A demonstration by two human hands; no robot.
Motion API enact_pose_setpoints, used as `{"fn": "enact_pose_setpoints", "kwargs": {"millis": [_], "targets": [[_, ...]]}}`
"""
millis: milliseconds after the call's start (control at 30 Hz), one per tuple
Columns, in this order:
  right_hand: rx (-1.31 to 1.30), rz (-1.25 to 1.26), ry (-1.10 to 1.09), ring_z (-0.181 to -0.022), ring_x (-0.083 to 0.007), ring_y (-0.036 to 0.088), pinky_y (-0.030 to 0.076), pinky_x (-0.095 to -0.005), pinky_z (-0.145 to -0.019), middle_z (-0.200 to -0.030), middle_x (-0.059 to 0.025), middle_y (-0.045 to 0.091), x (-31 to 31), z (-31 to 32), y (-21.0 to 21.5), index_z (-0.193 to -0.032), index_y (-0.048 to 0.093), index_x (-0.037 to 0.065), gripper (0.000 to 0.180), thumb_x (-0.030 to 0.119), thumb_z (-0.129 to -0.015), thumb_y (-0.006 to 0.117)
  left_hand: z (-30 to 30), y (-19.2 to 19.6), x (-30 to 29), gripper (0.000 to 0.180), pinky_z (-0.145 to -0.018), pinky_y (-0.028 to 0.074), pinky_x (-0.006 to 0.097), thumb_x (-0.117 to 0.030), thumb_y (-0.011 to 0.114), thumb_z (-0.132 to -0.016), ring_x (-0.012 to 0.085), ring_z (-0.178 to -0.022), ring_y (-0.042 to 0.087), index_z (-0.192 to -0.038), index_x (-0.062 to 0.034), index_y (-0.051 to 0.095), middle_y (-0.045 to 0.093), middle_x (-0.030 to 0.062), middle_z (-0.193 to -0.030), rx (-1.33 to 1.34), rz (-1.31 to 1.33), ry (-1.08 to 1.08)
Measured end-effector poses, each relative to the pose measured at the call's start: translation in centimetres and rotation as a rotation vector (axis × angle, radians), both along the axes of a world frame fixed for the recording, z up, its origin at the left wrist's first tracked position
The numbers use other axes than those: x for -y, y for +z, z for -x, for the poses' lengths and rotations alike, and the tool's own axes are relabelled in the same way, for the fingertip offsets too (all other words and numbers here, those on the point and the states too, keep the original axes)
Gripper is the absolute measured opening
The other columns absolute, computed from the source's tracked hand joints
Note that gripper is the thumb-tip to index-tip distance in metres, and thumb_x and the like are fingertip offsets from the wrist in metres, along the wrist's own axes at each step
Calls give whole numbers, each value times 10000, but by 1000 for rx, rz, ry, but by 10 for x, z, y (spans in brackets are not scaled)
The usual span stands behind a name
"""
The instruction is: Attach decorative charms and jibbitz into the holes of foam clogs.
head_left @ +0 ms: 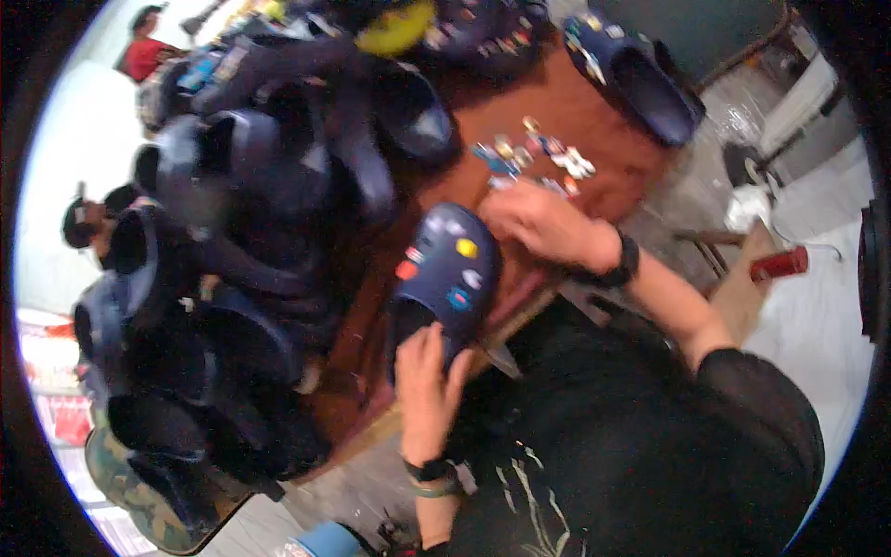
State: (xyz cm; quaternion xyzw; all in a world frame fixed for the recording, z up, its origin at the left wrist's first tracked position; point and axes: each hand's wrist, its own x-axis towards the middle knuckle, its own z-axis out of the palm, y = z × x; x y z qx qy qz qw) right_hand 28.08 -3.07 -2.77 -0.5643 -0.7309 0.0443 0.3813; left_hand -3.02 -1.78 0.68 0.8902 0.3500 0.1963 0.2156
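A dark navy clog (432, 283) stands at the near edge of the brown table, its toe pointing away. Several small charms in yellow, red, white and teal sit on its upper. My left hand (427, 376) grips it by the opening, fingers reaching inside and thumb along the side. Just right of the toe is my right hand (538, 218), its fingers curled together; what they hold, if anything, is hidden and somewhat blurred. Beyond that hand lies a loose cluster of small colourful charms (534, 153).
A big heap of dark clogs (232, 186) covers the left side of the table (594, 102). Another decorated clog (640, 84) lies at the far right edge. A yellow item (397, 28) is at the back. On the right is a red cylinder (780, 265); a blue container (325, 540) stands below.
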Motion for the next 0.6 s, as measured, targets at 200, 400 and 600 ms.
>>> {"fn": "enact_pose_setpoints", "kwargs": {"millis": [200, 400, 600], "targets": [[-147, -160, 227, -1016, -357, 608, 483, -459, -928, -1087, -155, 644, 1, 78, 26, -1115, 642, 16, 335, 144, -815, 721, -40, -26, -11, 314, -798, 479, 444, -293, 603, -968, 424, -960, 597, -1094, -6, 576, 612, 267, -1047, 306, 418, 189], [-209, -114, 191, -1062, -323, 594, 487, -431, -929, -1145, -120, 623, 11, 87, 1, -1166, 659, 52, 397, 167, -802, 769, -55, -68, -10, 334, -671, 479, 381, -339, 633, -955, 268, -729, 627, -965, -7, 597, 625, 199, -791, 463, 499, 331], [-106, -107, 161, -1041, -320, 594, 505, -408, -899, -1124, -114, 619, 16, 85, 7, -1165, 665, 66, 416, 162, -782, 795, -56, -58, -7, 281, -695, 471, 324, -271, 674, -934, 130, -759, 576, -961, 7, 642, 639, 132, -795, 671, 655, 352]]}}
